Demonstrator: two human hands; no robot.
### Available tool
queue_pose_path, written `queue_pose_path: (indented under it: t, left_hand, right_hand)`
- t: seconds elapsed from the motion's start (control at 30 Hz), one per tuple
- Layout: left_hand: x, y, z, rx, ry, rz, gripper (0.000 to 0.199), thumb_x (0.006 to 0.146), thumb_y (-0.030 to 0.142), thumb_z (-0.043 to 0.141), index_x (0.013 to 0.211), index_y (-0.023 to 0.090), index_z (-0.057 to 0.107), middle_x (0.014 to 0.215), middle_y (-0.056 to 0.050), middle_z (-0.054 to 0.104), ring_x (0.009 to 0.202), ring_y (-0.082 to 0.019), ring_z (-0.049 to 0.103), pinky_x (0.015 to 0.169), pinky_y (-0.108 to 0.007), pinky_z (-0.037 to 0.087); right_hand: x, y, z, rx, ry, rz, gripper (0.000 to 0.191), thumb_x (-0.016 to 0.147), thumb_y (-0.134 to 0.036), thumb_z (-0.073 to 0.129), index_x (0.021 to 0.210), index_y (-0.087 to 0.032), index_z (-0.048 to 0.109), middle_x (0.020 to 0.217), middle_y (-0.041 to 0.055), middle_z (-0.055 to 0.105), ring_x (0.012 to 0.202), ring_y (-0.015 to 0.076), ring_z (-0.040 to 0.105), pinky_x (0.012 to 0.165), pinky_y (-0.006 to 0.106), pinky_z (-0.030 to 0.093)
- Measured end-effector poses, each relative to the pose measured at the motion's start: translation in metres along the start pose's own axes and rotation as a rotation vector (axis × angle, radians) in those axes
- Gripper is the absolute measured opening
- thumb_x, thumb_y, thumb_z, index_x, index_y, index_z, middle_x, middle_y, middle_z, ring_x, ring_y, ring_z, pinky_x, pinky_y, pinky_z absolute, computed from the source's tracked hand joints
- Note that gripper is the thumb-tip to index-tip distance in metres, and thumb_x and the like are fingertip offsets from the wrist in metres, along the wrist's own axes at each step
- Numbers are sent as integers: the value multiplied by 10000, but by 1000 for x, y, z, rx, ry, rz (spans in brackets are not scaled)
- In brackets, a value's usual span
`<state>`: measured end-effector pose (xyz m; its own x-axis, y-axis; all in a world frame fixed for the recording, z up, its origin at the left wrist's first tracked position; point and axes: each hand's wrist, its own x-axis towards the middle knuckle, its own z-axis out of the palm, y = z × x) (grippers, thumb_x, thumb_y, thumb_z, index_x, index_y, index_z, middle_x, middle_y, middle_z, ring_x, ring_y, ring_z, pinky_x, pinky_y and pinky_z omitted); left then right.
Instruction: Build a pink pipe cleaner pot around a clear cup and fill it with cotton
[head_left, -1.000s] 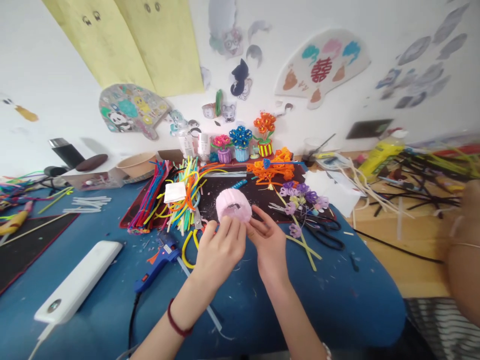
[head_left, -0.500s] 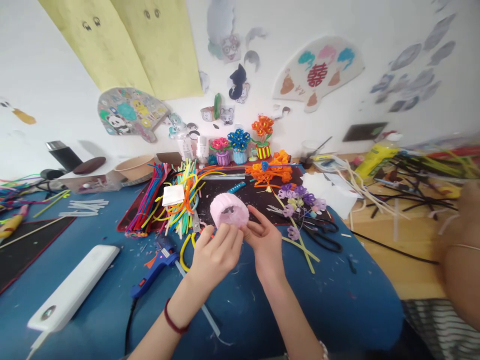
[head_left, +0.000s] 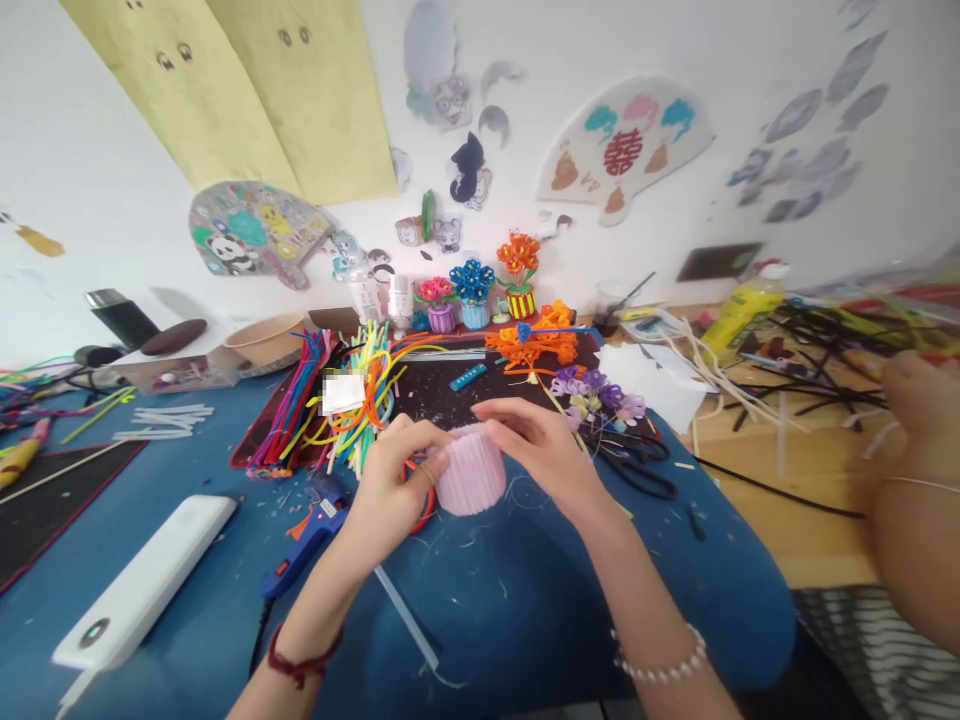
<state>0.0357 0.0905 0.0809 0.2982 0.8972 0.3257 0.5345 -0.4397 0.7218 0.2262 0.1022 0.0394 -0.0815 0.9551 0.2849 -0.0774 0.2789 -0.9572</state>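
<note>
A pale pink, ribbed flowerpot [head_left: 472, 478], seemingly made of pipe cleaners, is upright between my hands over the blue table mat. My left hand [head_left: 401, 480] grips its left side, thumb on the outer wall and fingers at the rim. My right hand [head_left: 544, 455] is closed on the right of the rim, thumb at the edge. The pot's inside is hidden from view. Left of my left hand lies a blue glue gun [head_left: 311, 535], partly hidden by my forearm. Right of my right hand are black scissors [head_left: 637, 465] and purple pipe-cleaner flowers [head_left: 600, 395].
Bundles of coloured pipe cleaners [head_left: 367, 400] lie behind my left hand. An orange pile [head_left: 536, 340] sits farther back, before small potted flowers [head_left: 475, 295]. A white power bank [head_left: 146, 580] is at the left. Another person's arm [head_left: 919, 520] is at the right edge.
The pink pot has been lowered and turned from showing its hollow opening to standing upright. Both hands have shifted to its sides and rim. The co-worker's hand at the right has moved into view.
</note>
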Motion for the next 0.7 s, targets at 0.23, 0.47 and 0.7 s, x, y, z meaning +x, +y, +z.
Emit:
queue_pose_path:
  t: [0.23,0.47,0.7]
  left_hand:
    - [9,-18,11,-84,-12,-50,175,782,250,575,741,183,731,671,-26,624,684,-182,514,639,-299,390]
    - [12,-26,19,-226,16,-146,200,781,300,608,762,155,744,672,-25,628,629,-157,518,579,-259,384]
    - [18,-28,32,-348,96,-268,150,689,244,630,671,135,731,601,-22,633,568,-138,509,517,-230,371]
  right_hand:
    - [18,2,-2,-91,-182,-108,129,811,-316,704,831,-202,762,848,25,749,835,199,666,792,328,507]
    - [18,6,-9,-114,-176,-155,166,876,-317,650,902,-232,791,896,32,779,836,196,703,767,314,522]
    - [22,13,-9,-120,-157,-192,141,858,-318,670,880,-255,795,883,30,781,844,205,704,766,334,539]
